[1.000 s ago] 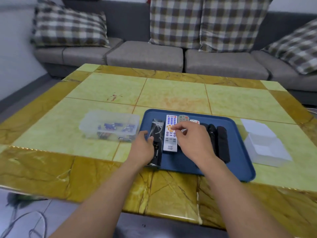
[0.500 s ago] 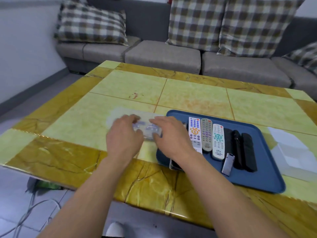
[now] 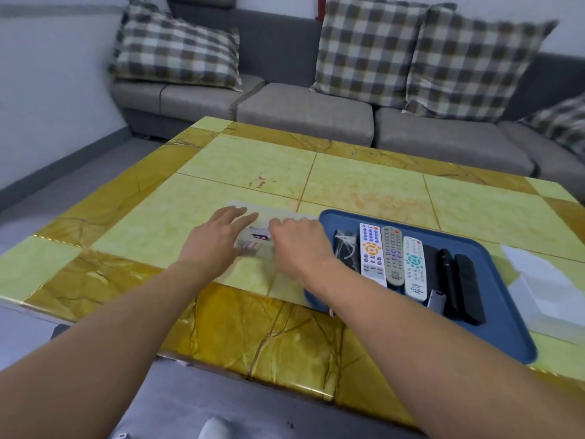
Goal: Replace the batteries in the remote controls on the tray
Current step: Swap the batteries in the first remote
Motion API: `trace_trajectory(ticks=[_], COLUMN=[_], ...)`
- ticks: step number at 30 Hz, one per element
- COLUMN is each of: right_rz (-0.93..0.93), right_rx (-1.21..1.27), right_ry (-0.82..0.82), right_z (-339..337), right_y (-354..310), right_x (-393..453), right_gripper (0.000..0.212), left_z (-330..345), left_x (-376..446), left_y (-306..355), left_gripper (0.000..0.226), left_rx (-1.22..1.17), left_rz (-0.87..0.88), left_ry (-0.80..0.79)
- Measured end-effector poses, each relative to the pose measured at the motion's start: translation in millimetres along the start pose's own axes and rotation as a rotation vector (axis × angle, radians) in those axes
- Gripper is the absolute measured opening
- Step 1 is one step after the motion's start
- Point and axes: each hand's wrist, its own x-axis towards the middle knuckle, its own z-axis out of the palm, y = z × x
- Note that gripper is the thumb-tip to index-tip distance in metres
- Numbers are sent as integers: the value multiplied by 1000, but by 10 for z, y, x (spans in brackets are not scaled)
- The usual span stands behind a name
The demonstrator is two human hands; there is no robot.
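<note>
Both hands (image 3: 218, 239) over battery box (image 3: 253, 242) (beside tray (image 3: 493, 312))

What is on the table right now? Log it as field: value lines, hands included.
left hand: fingers spread, on the clear battery box
right hand: over the box; grip not visible
tray: blue, right of the box
remotes: three light ones, dark ones beside them
loose part: small silver cover on tray
white container: right of tray
</note>
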Motion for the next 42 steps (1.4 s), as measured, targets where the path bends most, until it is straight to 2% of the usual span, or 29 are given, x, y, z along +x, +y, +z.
trace_trajectory(ticks=[2, 4, 6, 9, 11, 13, 16, 18, 19, 20, 22, 23, 24, 27, 29, 32, 39, 42], right_rz=[27, 58, 85, 116, 127, 150, 187, 163, 145, 143, 171, 126, 42, -217, -265, -274, -261, -224], right_rx=[54, 182, 323, 280, 118, 49, 135, 157, 155, 158, 182, 208, 259, 315, 248, 212, 145, 232], right_ry=[-22, -28, 42, 201, 238, 168, -120, -353, -413, -420, -240, -124, -86, -314, -367, -389, -483, -464], right_z=[-127, -249, -333, -340, -300, -266, -119, 40, 114, 181, 201, 171, 144, 107, 189, 281, 358, 243], right_y=[134, 277, 405, 577, 657, 683, 688, 693, 700, 691, 618, 537, 452, 188, 120, 123, 126, 206], right_x=[57, 146, 271, 492, 604, 675, 753, 757, 754, 776, 813, 818, 820, 794, 824, 880, 935, 880], right_gripper=[31, 45, 50, 39, 42, 50, 59, 61, 57, 52, 44, 42, 38, 24, 26, 29, 20, 17], left_z=[36, 69, 121, 186, 203, 218, 276, 292, 296, 298, 311, 326, 342, 384, 379, 352, 346, 261], left_x=[-16, -33, -58, -84, -64, -40, -48, -63, -61, -60, -56, -64, -70, -95, -95, -106, -127, -129], left_y=[-26, -59, -89, -23, 32, 73, 75, 89, 90, 84, 76, 71, 72, 81, 82, 83, 109, 144], left_gripper=[112, 143, 151, 133, 106, 82, 68, 65, 65, 64, 64, 64, 63, 61, 61, 62, 64, 66], left_rx=[-193, -462, -714, -947, -964, -958, -981, -984, -979, -969, -954, -948, -938, -908, -905, -909, -861, -940], left_rz=[-29, -149, -309, -465, -515, -529, -539, -538, -538, -537, -535, -536, -533, -523, -529, -516, -520, -535], left_ry=[132, 237, 250, 181, 198, 202, 198, 190, 186, 181, 178, 180, 181, 180, 172, 153, 154, 155])
